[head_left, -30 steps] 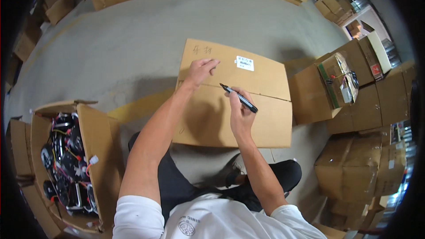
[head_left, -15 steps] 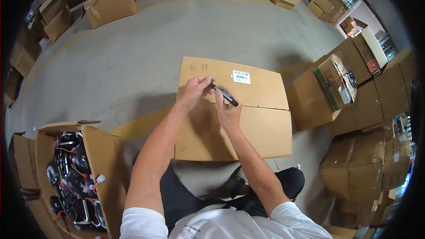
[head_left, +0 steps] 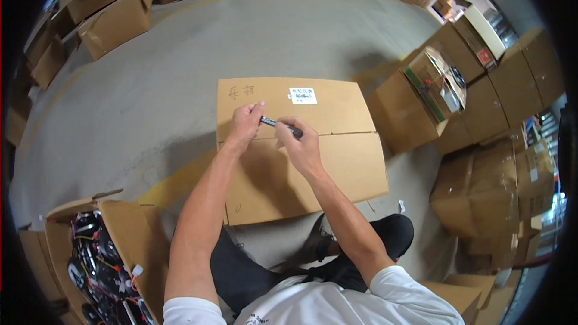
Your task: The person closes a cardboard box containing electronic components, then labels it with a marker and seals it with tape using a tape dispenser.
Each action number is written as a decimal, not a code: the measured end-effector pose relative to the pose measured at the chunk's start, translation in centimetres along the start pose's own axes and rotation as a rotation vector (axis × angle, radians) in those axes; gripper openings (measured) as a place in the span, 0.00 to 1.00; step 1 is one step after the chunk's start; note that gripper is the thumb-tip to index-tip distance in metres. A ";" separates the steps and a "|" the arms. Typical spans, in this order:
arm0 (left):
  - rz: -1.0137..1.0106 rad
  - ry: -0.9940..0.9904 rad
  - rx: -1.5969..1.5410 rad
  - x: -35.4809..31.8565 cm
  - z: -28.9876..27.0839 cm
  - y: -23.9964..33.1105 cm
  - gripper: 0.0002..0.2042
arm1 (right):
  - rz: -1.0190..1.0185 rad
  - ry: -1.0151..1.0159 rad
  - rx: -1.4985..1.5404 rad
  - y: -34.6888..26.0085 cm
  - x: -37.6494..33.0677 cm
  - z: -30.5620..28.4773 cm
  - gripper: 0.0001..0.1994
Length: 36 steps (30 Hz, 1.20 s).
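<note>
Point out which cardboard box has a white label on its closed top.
The flat closed box under both hands, directly ahead on the floor. The label sits near its far edge; the surrounding boxes show none on top.

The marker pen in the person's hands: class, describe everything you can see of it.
The marker pen is slim and dark, with a greyish end toward the left hand. It lies nearly level above the closed cardboard box, near the seam of its flaps. Both hands hold it: the left pinches one end, the right hand wraps the other. Whether it is capped cannot be told.

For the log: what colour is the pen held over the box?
Black, with a greyish end toward the left hand; the pen shows best in the head view.
</note>
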<state>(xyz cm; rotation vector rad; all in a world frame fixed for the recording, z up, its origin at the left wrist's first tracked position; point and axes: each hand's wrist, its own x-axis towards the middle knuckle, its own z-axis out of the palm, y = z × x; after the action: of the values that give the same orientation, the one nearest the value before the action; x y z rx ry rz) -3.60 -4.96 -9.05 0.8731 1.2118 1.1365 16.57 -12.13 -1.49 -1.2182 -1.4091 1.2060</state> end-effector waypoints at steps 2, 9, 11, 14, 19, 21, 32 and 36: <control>0.065 -0.015 0.098 1.0 3.2 -0.9 0.25 | -0.163 0.041 -0.331 0.5 -0.2 -2.8 0.12; 0.119 0.077 0.133 4.4 -4.1 -2.6 0.30 | -0.275 0.150 -0.062 2.2 1.4 1.6 0.12; 0.196 0.136 0.177 5.3 -4.5 -2.4 0.30 | -0.125 0.200 0.101 2.4 0.8 1.6 0.13; 0.157 -0.026 0.141 4.4 4.8 -7.7 0.29 | -0.124 0.394 0.008 5.8 -2.5 -4.0 0.17; 0.153 0.073 0.104 -0.7 3.5 -5.3 0.27 | -0.201 0.361 0.081 -4.6 -16.2 -19.6 0.13; 0.186 0.103 0.109 -2.4 4.1 -3.9 0.29 | -0.637 0.753 -0.243 -1.6 -22.7 -29.3 0.16; 0.523 -0.029 1.489 -11.1 17.3 -9.9 0.42 | 0.700 0.929 -0.523 49.4 -58.0 -44.6 0.18; 0.432 -0.038 1.470 -12.4 17.5 -8.6 0.44 | 0.963 0.785 -0.617 51.6 -57.6 -46.6 0.25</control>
<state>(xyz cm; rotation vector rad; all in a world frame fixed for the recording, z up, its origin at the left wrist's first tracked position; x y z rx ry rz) 15.39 -17.88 -11.05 2.3006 1.8339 0.3412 75.86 -61.71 -48.13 -2.6193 -0.5519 0.6522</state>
